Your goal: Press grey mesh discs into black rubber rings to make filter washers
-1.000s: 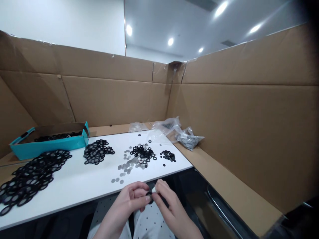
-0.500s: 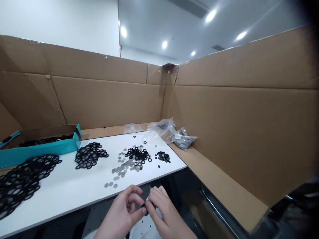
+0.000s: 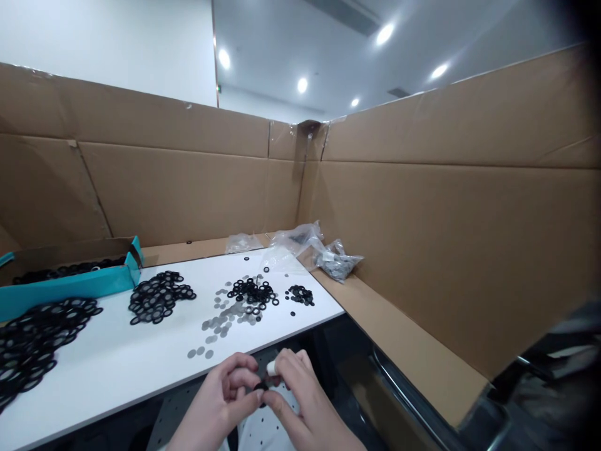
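Just past the near table edge, my left hand [image 3: 223, 401] is closed, its thumb and fingers pinching a small black ring [image 3: 261, 388]. From the other side, my right hand [image 3: 300, 398] meets it, with its thumb at the ring and its fingers curled. A small white piece [image 3: 271, 368] shows at the right fingertips; whether it is held or worn on a finger I cannot tell. On the white table beyond lie a pile of small black rings [image 3: 253, 293], thin grey discs [image 3: 220, 322] and small black round parts [image 3: 300, 295].
Larger black rings [image 3: 157, 297] form a heap further left, with another ring heap [image 3: 42, 338] beside a turquoise box [image 3: 70, 293] of black parts. Clear plastic bags [image 3: 338, 260] lie at the back right. Cardboard walls [image 3: 197, 188] surround the table [image 3: 141, 369].
The view has swung slightly right, so things sit further left. My right fingers have shifted, and the white piece at their tips now shows more. The black ring is still between my hands.
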`<action>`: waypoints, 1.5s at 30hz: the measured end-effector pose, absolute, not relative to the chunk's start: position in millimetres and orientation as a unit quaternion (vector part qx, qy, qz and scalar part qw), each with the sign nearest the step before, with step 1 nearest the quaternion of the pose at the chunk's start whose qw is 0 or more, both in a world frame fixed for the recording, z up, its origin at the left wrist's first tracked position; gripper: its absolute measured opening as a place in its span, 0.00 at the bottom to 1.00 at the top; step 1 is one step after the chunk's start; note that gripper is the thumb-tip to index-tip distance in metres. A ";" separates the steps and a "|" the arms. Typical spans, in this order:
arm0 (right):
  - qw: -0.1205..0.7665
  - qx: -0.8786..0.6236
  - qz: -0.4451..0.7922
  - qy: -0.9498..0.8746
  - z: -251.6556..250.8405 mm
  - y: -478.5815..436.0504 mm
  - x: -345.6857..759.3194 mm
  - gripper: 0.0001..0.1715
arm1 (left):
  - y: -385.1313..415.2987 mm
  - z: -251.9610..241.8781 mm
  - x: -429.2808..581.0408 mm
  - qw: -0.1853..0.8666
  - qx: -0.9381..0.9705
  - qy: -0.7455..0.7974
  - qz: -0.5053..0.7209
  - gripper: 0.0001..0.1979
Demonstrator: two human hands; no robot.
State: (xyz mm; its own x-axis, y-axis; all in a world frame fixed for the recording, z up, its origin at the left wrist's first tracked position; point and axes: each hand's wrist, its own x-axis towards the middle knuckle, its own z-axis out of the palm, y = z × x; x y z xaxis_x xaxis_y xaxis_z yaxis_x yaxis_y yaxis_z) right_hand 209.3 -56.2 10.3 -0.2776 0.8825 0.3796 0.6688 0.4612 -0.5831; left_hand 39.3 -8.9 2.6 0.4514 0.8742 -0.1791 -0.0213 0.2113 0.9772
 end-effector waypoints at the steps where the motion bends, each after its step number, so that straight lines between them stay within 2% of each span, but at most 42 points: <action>1: 0.336 -0.489 0.173 -0.786 13.0 -57.5 211.2 0.02 | -8.8 3.5 39.3 0.670 0.524 0.403 0.338 0.21; 13: 0.275 -0.502 0.202 -0.795 22.7 -58.9 212.9 0.19 | -7.3 -11.5 43.0 0.677 0.529 0.395 0.324 0.22; 19: 0.290 -0.481 0.202 -0.802 20.0 -59.0 212.7 0.14 | -10.6 1.3 46.1 0.672 0.530 0.413 0.312 0.21; 25: 0.328 -0.532 0.165 -0.763 -7.7 -46.6 201.5 0.17 | -5.1 -5.0 45.0 0.643 0.554 0.423 0.318 0.18; 28: 0.334 -0.523 0.183 -0.762 -19.5 -29.0 201.7 0.18 | 19.4 -6.7 26.0 0.542 0.608 0.463 0.349 0.13; 30: 0.327 -0.523 0.178 -0.767 -26.7 -11.7 204.5 0.12 | 47.4 -6.9 2.7 0.439 0.660 0.495 0.355 0.10; 33: 0.318 -0.530 0.143 -0.773 -38.8 21.2 208.2 0.03 | 99.3 -6.1 -40.0 0.282 0.684 0.588 0.327 0.10; 36: 0.317 -0.532 0.098 -0.779 -50.1 59.7 208.1 0.05 | 147.0 -1.6 -73.8 0.136 0.687 0.660 0.271 0.12; 39: 0.314 -0.534 0.061 -0.783 -57.1 98.1 205.5 0.07 | 175.0 2.0 -83.3 0.059 0.677 0.686 0.260 0.15; 43: 0.295 -0.537 0.030 -0.790 -60.6 134.1 202.7 0.08 | 173.3 -8.6 -60.3 -0.006 0.722 0.652 0.231 0.17; 45: 0.278 -0.533 0.026 -0.799 -61.7 143.8 202.3 0.08 | 162.1 -18.5 -42.7 0.040 0.784 0.596 0.172 0.14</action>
State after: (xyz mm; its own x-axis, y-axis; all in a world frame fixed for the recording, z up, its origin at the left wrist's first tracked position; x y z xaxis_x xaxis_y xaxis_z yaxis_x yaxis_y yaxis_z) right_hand 202.3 143.8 -61.7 -0.2773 0.8658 0.4165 0.8367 0.4307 -0.3383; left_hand -42.7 162.1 -18.5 0.2314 0.9471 0.2224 0.9200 -0.2873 0.2667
